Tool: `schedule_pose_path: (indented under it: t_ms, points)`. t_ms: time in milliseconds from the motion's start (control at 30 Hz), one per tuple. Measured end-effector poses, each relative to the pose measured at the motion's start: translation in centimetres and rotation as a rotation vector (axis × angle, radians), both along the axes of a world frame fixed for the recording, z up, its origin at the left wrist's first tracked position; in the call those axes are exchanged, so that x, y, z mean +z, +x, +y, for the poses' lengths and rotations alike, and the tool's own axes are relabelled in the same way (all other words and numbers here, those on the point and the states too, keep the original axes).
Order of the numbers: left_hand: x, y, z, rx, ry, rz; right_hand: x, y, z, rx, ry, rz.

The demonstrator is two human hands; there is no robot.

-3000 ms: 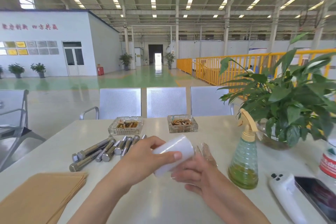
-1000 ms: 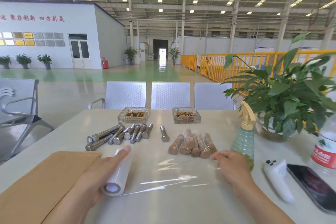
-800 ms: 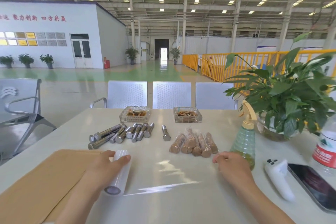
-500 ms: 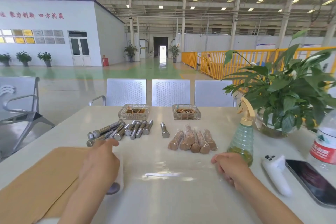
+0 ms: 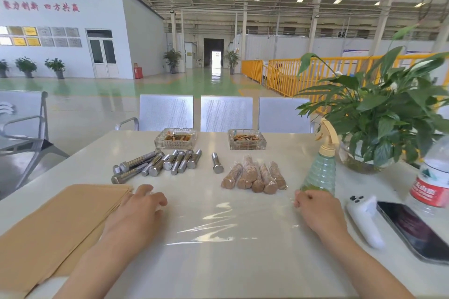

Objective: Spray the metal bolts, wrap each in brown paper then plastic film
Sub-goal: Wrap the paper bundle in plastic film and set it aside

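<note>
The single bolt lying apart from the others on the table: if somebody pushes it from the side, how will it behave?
The lone bolt would probably roll, since its shank is round, though its wider head may curve the path. Being solid metal, it likely feels heavy for its size and stiff. The glossy table suggests it could also slide.

Two glass ashtrays (image 5: 175,139) (image 5: 246,140) at far side of white table (image 5: 243,262), well apart, both holding butts. Potted plant (image 5: 379,114) in glass bowl at right. Water bottle (image 5: 432,177) with red label near right edge. White handheld controller (image 5: 363,221) beside dark phone (image 5: 413,228), screen up. Three metal chairs (image 5: 226,113) behind table. Yellow railing (image 5: 279,73) beyond.
</note>
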State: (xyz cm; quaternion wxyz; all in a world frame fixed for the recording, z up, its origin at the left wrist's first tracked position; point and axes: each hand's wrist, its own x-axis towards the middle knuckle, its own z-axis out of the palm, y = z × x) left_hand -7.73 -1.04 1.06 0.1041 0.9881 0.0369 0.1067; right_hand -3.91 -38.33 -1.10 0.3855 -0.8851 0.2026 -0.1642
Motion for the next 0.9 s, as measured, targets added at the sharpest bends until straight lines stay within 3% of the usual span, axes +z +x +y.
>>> schedule_pose_path:
  t_ms: [133, 333, 500, 667, 900]
  points:
    - [0.0, -0.4, -0.9, 0.018, 0.056, 0.032, -0.9, -0.6, 0.0, -0.022, -0.423, 0.018]
    - [0.0, -0.7, -0.9, 0.010, 0.060, 0.039, -1.7, -1.2, 0.8, -0.048, -0.644, 0.003]
    - [0.2, -0.7, -1.2, 0.004, 0.120, 0.061, -1.3, -1.2, 0.7, -0.031, -0.671, 0.020]
    - [-0.1, -1.0, -0.6, -0.014, 0.091, 0.026, -1.3, -1.7, 0.0, 0.026, -0.556, -0.079]
    - [-0.1, -1.1, -0.2, -0.039, 0.095, 0.030, -1.4, -1.4, 0.1, 0.012, -0.620, -0.043]
